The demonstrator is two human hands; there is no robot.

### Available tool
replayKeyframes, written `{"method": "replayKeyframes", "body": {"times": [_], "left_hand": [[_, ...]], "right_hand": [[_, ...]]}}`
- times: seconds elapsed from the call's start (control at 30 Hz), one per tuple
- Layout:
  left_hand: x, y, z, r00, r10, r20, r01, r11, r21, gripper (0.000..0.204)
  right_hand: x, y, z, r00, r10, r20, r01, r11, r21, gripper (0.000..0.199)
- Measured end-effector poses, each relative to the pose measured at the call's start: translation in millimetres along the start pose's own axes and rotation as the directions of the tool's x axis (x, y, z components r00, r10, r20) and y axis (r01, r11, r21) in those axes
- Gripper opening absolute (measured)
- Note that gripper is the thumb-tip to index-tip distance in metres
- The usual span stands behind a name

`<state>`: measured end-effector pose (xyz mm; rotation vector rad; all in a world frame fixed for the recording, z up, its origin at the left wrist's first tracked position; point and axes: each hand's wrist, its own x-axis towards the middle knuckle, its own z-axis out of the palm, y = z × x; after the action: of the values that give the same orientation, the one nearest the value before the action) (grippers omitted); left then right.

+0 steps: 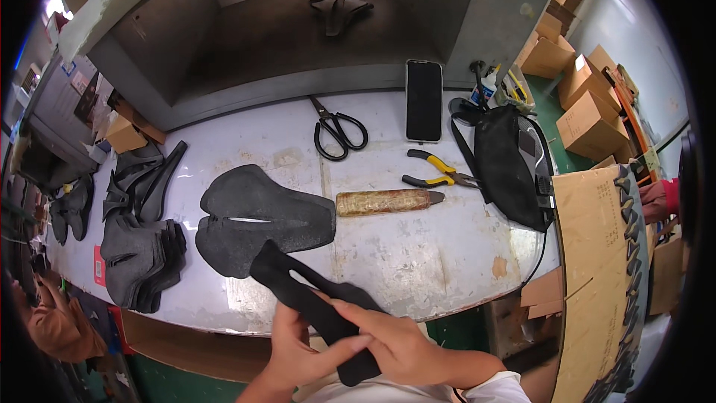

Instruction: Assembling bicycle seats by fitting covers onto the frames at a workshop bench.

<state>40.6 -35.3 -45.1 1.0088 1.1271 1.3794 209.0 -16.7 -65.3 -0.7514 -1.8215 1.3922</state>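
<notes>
Above the table's near edge, both hands grip a folded black shoe-upper piece (317, 310), tilted with its far end toward the upper left. My left hand (292, 351) is closed on its lower left side. My right hand (403, 343) pinches it from the right, thumb and fingers pressed on the dark material. Just beyond lies a flat, dark grey shoe-upper piece (302, 213) with a slit along its middle. A stack of similar pieces (142, 269) sits to the left. Beside the flat piece rests a blunt tool with a tape-wrapped handle (384, 202).
Black-handled scissors (339, 134), yellow-black pliers (436, 170), a phone (424, 101) and a black bag (511, 172) lie farther back. A grey metal housing (298, 78) spans the rear. Cardboard (593, 246) edged with dark pieces stands right. People's arms show at both sides.
</notes>
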Motion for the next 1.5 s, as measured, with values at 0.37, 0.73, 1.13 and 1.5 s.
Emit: {"method": "replayKeyframes", "body": {"times": [0.37, 0.73, 1.13, 1.5], "left_hand": [[-8.0, -26.6, -15.4, 0.971, -0.067, -0.230, 0.063, 0.998, -0.022, 0.022], [-51.6, -52.0, -1.3, 0.784, -0.479, 0.396, 0.613, 0.699, -0.369, 0.029], [-46.7, -38.8, 0.3, 0.991, -0.080, -0.105, 0.091, 0.991, 0.103, 0.019], [-45.9, -49.6, -19.7, 0.965, -0.247, 0.084, 0.261, 0.920, -0.294, 0.037]], "right_hand": [[0.7, -11.4, -9.6, 0.905, 0.318, 0.281, -0.410, 0.827, 0.385, 0.042], [16.8, -11.8, -24.0, 0.983, 0.162, 0.092, -0.167, 0.985, 0.050, 0.036], [8.8, 25.3, -16.7, 0.796, -0.382, -0.471, 0.174, 0.888, -0.426, 0.054], [0.8, 7.0, -12.3, 0.937, 0.332, -0.109, -0.183, 0.732, 0.656, 0.038]]}}
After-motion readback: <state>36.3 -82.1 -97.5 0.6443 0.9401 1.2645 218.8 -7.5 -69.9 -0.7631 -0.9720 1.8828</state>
